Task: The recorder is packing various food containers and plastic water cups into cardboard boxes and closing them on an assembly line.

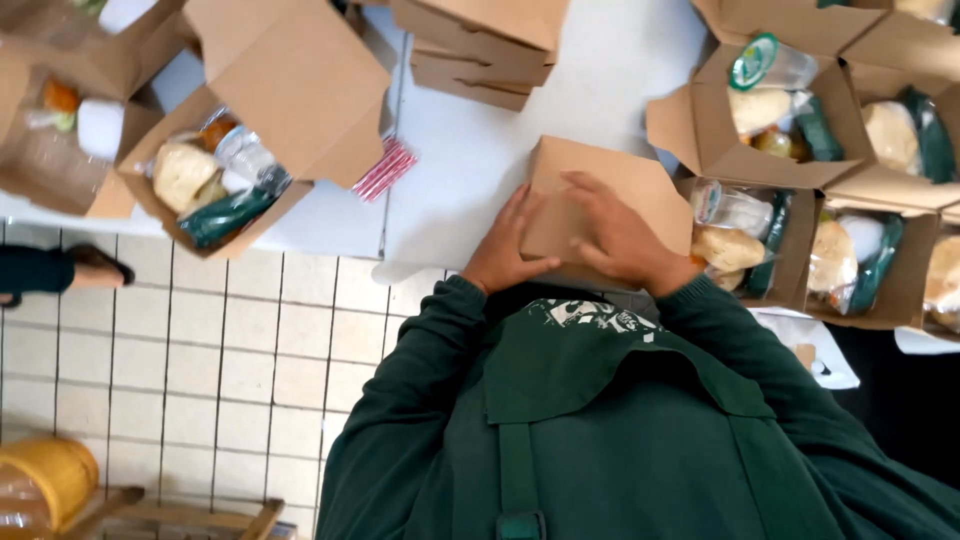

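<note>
A white table [470, 160] runs across the top of the view, above a floor of pale tiles [200, 360]. On it, open brown cardboard boxes stand on both sides: one at the left [215, 180] holds a bread roll, a bottle and a green packet, and several at the right [760, 110] are filled the same way with their flaps still up. A stack of closed boxes [480, 50] sits at the far edge, already done. At the near edge, right in front of the person in the green top and apron, lies one shut box [590, 195]. The left hand [505, 250] presses on its near left corner with fingers spread flat, and the right hand [620, 235] lies across its lid, fingers apart and pressing down. A bundle of red straws [385, 168] rests beside the left box.
</note>
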